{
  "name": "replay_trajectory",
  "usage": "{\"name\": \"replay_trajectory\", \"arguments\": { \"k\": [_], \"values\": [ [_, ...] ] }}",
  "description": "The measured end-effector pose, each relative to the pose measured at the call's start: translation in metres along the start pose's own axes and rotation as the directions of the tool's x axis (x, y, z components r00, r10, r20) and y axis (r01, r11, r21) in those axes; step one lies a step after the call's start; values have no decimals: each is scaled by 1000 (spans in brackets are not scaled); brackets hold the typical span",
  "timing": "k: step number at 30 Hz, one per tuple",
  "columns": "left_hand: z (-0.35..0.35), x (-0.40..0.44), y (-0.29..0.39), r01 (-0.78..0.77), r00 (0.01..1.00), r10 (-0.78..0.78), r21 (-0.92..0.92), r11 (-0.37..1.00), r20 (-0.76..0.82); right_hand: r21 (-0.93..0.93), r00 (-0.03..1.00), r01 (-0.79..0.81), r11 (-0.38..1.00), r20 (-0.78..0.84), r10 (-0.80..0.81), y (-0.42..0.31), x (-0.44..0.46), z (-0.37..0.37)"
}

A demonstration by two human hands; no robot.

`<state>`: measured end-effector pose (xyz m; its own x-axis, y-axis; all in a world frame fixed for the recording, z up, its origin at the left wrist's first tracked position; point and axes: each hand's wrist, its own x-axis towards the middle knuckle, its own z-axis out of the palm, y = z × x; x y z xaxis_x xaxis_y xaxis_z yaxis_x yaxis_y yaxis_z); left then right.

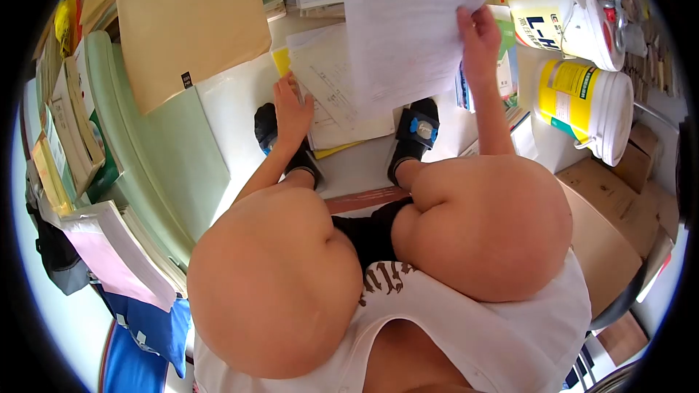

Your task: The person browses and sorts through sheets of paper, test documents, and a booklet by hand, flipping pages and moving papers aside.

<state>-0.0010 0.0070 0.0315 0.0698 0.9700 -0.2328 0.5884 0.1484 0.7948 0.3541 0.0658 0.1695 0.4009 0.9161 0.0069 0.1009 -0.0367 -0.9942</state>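
A large printed sheet of paper (415, 36) hangs in front of me, and my right hand (479, 33) pinches it at its right edge. Lower down, a stack of papers (331, 87) with handwriting or print lies on the floor between my feet, partly covered by the raised sheet. My left hand (293, 110) is at the left edge of this stack, its fingers bent and closed on the edge. A bit of yellow paper (281, 60) shows beyond the fingertips. The writing is too small to read.
A brown envelope (193, 22) leans on a pale green board (171, 145) at left. To the right are a white bucket (557, 25), a yellow-labelled bucket (582, 105) and cardboard boxes (604, 196). Stacked books (120, 255) stand at left. Slippers (420, 131) are on my feet.
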Motion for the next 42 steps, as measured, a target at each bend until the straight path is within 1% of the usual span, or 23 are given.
{"name": "replay_trajectory", "arguments": {
  "k": [2,4,5,6,8,10,12,16,17,19,22,24,25,26,27,29,32,34,36,37,38,40,42],
  "values": [
    [0,7,6,-45,998,46,28,999,-48,6,996,83,997,19,-83,-19,29,5],
    [0,17,13,-141,984,163,237,961,-76,-42,996,92,995,10,-92,-41,58,22],
    [1,23,15,-153,979,180,234,960,-98,-218,988,154,964,10,-156,-42,75,28],
    [1,27,16,-139,981,171,282,949,-90,-213,984,176,961,17,-176,-43,91,36],
    [-3,30,19,-117,982,157,328,937,-100,-421,933,342,840,45,-357,-45,117,58],
    [-6,34,21,-142,986,166,398,906,-28,-466,922,356,810,34,-386,-48,137,82],
    [-5,37,18,-148,981,187,398,905,-61,-605,868,410,683,30,-495,-42,158,99],
    [-1,39,7,-223,953,284,396,891,-102,-655,884,382,652,53,-464,-5,215,117],
    [0,39,2,-225,953,286,395,891,-103,-680,925,327,656,89,-368,2,222,122],
    [4,40,-5,-133,973,165,197,971,-158,-710,955,276,648,126,-269,16,232,129],
    [-12,34,10,-75,990,72,-13,997,-123,-825,936,274,494,111,-335,32,207,132],
    [-13,36,10,-46,991,32,-107,993,-131,-856,843,423,297,250,-477,-11,152,129],
    [-13,37,2,28,995,-44,-182,983,-86,-861,849,416,293,253,-463,-10,134,122],
    [-14,36,-5,107,992,-120,-248,963,-36,-723,770,571,388,307,-560,-7,116,117],
    [-15,35,-10,78,995,-90,-224,972,-43,-547,673,707,448,328,-663,-5,99,112],
    [-19,29,-9,176,983,-181,-279,944,8,-466,680,730,500,417,-603,13,44,97],
    [-23,25,-12,277,961,-266,-363,890,81,-501,836,499,707,492,-242,47,-26,77],
    [-25,28,-16,281,960,-261,-398,873,103,-537,859,441,719,484,-165,76,-51,64],
    [-26,22,-19,393,915,-369,-552,735,161,-518,900,260,815,435,-10,85,-71,53],
    [-27,22,-19,394,915,-368,-552,735,164,-469,896,64,881,416,156,83,-76,48],
    [-28,22,-20,398,913,-365,-595,698,181,-471,896,62,880,414,159,82,-77,42],
    [-30,20,-15,406,909,-361,-632,660,207,-442,826,360,822,560,-61,71,-81,35],
    [-30,21,-12,440,887,-398,-685,580,233,-400,785,375,836,617,-57,57,-79,30]
  ]
}}
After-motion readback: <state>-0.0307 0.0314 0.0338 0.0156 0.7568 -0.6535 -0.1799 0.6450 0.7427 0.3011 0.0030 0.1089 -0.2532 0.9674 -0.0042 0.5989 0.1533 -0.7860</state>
